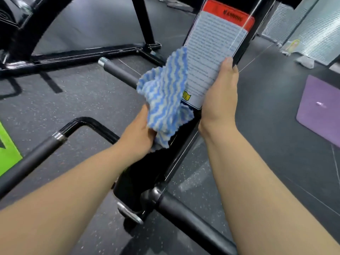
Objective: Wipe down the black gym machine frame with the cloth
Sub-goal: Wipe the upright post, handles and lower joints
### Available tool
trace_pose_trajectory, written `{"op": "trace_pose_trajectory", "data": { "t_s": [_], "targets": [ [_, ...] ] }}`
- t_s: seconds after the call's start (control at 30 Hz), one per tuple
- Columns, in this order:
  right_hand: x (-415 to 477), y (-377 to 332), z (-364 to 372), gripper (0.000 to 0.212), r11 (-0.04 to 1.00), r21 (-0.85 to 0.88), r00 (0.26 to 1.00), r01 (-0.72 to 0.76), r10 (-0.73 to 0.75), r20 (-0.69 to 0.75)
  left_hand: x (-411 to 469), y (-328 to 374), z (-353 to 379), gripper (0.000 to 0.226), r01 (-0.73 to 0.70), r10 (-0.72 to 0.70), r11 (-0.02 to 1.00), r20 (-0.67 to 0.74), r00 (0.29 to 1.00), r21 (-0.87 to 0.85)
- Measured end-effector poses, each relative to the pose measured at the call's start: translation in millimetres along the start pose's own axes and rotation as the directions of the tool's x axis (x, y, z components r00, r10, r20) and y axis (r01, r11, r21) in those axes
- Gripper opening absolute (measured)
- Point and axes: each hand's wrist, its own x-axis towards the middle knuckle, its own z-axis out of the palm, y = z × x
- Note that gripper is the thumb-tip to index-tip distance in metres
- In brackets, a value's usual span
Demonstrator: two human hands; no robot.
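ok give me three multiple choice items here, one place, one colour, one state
1. Where does the purple mat lie? A) on the floor at right B) on a shelf C) on a chair
2. What colour is the top band of the warning label? A) green B) red C) yellow
3. How is the cloth? A) folded on the floor B) hung on a hook C) bunched in the left hand against the black frame
Answers: 1 A, it lies flat on the floor. 2 B, the band above the text is red. 3 C, the hand grips it beside the label.
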Motion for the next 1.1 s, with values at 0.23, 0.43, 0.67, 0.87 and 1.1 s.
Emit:
{"op": "trace_pose_trajectory", "data": {
  "t_s": [0.23,0.43,0.67,0.87,1.1],
  "targets": [
    [-15.0,1.0,-0.3,0.049,0.998,0.056,1.0,0.005,-0.004,-0.014,40.2,18.5,-2.8,0.066,-0.209,0.204,0.973,-0.055,0.977,-0.094],
    [-21.3,-3.1,-9.1,0.046,0.892,0.385,0.97,-0.238,0.195,0.147,4.7,-12.7,23.9,0.061,-0.166,0.234,0.929,-0.179,0.956,0.329],
    [-17.7,7.3,-10.2,0.05,0.855,0.482,0.977,-0.19,0.115,0.18,5.8,-31.6,13.1,0.057,-0.226,0.244,0.964,-0.13,0.961,0.139],
    [-12.5,17.2,-15.6,0.061,0.856,0.482,0.973,-0.185,0.091,0.211,24.9,-19.7,9.6,0.046,-0.181,0.191,0.981,-0.177,0.966,0.073],
    [-21.6,20.1,-10.9,0.046,0.865,0.472,0.98,-0.17,0.1,0.17,-27.6,-71.8,0.2,0.023,-0.292,0.276,0.66,0.137,0.951,0.693]
  ]
}}
